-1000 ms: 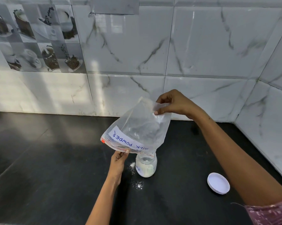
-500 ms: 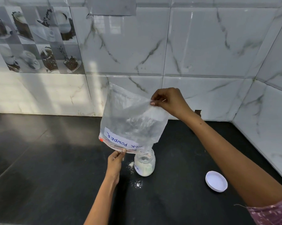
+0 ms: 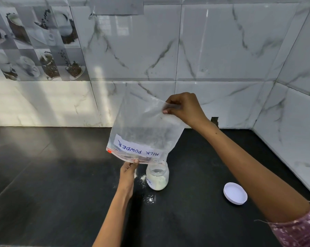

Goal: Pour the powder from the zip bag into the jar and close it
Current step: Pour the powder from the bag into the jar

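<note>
A clear zip bag (image 3: 143, 125) labelled "MILK POWDER" hangs upside down, its zip edge just over the mouth of a small glass jar (image 3: 157, 178). The jar stands on the black counter (image 3: 61, 175), partly filled with white powder. My right hand (image 3: 184, 108) pinches the bag's raised bottom corner. My left hand (image 3: 128, 169) pinches the zip edge beside the jar. The bag looks almost empty, with powder dust clinging inside. A white lid (image 3: 235, 193) lies flat on the counter to the right of the jar.
Spilled powder (image 3: 149, 199) dots the counter left of and in front of the jar. Marble-tiled walls (image 3: 222, 50) close the back and the right side, forming a corner. Dark counter stretches to the left.
My right hand has lifted the bag's bottom higher, so the bag hangs more upright and flatter over the jar. My left hand stays at the zip edge.
</note>
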Motion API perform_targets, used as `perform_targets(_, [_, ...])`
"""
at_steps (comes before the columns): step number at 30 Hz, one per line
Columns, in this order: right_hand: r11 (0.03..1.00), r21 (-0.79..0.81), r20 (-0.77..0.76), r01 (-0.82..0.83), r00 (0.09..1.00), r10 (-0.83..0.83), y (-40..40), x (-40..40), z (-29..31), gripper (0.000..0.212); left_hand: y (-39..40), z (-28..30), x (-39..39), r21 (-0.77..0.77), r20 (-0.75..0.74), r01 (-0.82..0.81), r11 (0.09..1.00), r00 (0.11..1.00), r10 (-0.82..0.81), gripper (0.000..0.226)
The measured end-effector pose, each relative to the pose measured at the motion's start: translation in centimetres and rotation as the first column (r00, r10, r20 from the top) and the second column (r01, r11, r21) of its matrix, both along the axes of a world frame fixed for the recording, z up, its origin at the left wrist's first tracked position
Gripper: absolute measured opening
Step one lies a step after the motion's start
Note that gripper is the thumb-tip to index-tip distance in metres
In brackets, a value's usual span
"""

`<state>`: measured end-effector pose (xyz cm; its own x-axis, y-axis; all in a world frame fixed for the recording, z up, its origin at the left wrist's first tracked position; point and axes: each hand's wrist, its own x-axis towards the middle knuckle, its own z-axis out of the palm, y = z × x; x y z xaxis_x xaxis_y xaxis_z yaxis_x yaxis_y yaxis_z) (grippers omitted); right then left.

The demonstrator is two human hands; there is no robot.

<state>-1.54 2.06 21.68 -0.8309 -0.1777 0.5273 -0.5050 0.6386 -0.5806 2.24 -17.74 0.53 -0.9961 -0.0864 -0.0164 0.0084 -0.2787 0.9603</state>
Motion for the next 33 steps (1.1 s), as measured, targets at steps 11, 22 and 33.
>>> perform_targets(11, [1.0, 0.019, -0.023, 0.009, 1.0, -0.009, 1.0, 0.0, -0.9, 0.007, -0.1, 0.6, 0.1, -0.042, 0.1, -0.045, 0.998, 0.994, 0.049, 0.008])
perform_targets(22, [1.0, 0.017, -0.005, 0.017, 1.0, -0.017, 1.5, 0.2, -0.9, 0.007, -0.2, 1.8, 0.2, 0.187, 0.323, -0.063, 0.98, 0.946, -0.001, 0.031])
perform_targets(33, [1.0, -0.01, -0.03, 0.01, 0.999, -0.01, 1.5, 0.6, -0.7, 0.008, 0.2, 1.8, 0.5, -0.106, 0.218, -0.083, 0.991, 0.97, 0.105, 0.008])
